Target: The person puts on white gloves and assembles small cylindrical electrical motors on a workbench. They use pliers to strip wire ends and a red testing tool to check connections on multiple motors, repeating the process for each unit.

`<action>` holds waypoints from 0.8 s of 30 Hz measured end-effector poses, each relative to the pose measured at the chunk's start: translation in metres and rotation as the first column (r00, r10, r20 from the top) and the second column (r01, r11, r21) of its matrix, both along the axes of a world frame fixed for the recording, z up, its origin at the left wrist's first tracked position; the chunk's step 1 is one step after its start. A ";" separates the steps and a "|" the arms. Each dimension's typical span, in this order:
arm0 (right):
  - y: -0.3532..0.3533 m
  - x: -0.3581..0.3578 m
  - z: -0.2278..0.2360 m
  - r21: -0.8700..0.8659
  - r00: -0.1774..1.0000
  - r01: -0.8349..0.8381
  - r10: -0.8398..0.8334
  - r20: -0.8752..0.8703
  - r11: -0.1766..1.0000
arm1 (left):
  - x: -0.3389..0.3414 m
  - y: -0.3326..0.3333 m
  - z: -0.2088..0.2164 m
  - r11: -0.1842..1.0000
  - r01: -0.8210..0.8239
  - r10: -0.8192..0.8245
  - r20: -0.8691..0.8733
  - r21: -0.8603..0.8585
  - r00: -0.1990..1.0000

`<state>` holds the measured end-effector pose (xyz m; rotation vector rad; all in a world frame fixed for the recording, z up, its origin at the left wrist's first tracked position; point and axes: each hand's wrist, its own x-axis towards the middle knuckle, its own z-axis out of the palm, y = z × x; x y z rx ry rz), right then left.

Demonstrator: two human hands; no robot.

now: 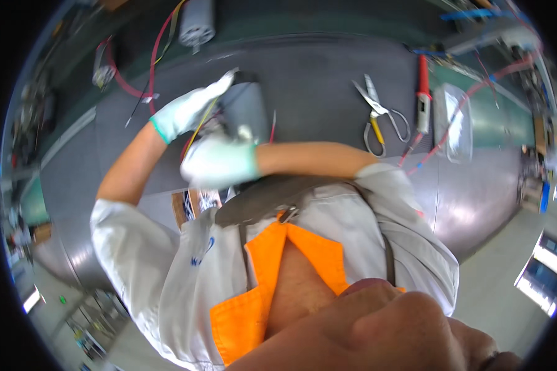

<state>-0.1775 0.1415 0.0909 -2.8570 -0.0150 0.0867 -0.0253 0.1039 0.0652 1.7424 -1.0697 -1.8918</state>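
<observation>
Right grip (220, 162), blurred, hides part of a gray cylinder (246, 106).

Dark grey workbench (328, 80), bearing open scissors (376, 114) with yellow on one handle, red-handled tool (423, 93) right of the scissors, clear tray (466, 127) farther right of them, thin red piece (273, 127) to their left, grey cylinder (244, 105) farther left.

Left glove (192, 112) and right glove (220, 164) are seen in white, cuffs (160, 128) in mint green. Cylinder (245, 105) is finished grey, worktop (322, 93) dark grey. Scissors (376, 112) are toned silver, one handle yellow-marked. Collar (238, 328) is done in orange.
</observation>
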 end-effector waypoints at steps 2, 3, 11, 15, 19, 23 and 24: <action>0.024 0.018 -0.050 0.326 0.992 -0.083 0.046 0.119 0.942 | -0.014 -0.014 0.033 0.979 0.181 -0.195 0.183 0.094 0.964; 0.011 0.001 -0.039 0.468 0.989 -0.086 0.019 0.145 0.880 | -0.017 -0.016 0.029 0.984 0.172 -0.178 0.229 0.044 0.957; -0.054 -0.320 0.053 0.852 -0.083 0.513 -0.983 0.166 0.101 | -0.002 -0.006 -0.052 0.944 -0.014 0.136 0.348 -0.330 0.928; -0.092 -0.500 -0.016 0.846 -0.638 0.483 -0.752 0.164 -0.225 | -0.024 -0.009 -0.058 0.883 0.042 0.158 0.381 -0.467 0.911; -0.149 -0.540 -0.076 0.136 -0.357 0.934 -0.887 0.293 -0.331 | -0.034 -0.015 -0.057 0.807 0.364 0.009 0.625 -0.465 0.780; -0.177 -0.558 -0.119 -0.312 -0.115 0.914 -0.904 0.413 -0.259 | -0.054 -0.016 -0.039 0.814 0.430 -0.060 0.681 -0.390 0.730; -0.181 -0.555 -0.115 -0.347 -0.113 0.899 -0.907 0.405 -0.266 | -0.053 -0.015 -0.040 0.809 0.436 -0.059 0.683 -0.395 0.728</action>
